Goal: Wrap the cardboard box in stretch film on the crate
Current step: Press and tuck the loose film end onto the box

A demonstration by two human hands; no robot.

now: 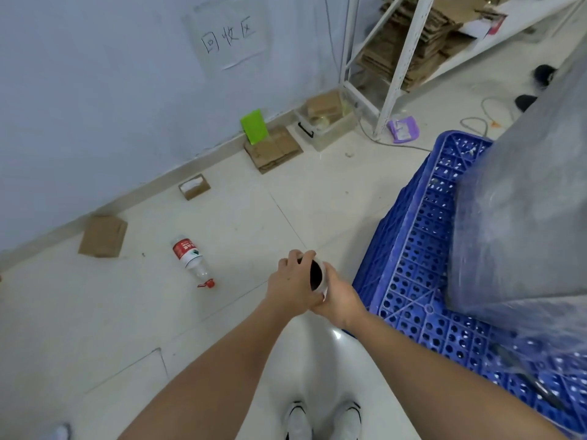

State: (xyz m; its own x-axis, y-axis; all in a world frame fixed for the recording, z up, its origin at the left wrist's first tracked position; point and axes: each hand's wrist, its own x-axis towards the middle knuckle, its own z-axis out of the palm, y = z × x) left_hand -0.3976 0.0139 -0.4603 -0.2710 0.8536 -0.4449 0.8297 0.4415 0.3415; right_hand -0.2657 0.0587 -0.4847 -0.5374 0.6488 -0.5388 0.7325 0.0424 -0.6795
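Box [521, 198], already filmed, stands on the crate [422, 249], right of both hands [293, 285] [336, 296] curled round the upright roll [317, 274]; right hand nearer.

Both bare forearms reach forward and down and meet in front of the body. The left hand [293, 282] curls over the near end of the film roll [317, 274], its fingers wrapped across the top of the rim. The right hand [338, 300] grips the same roll from the opposite side, its wrist bent inward. The two hands touch just below the grip.
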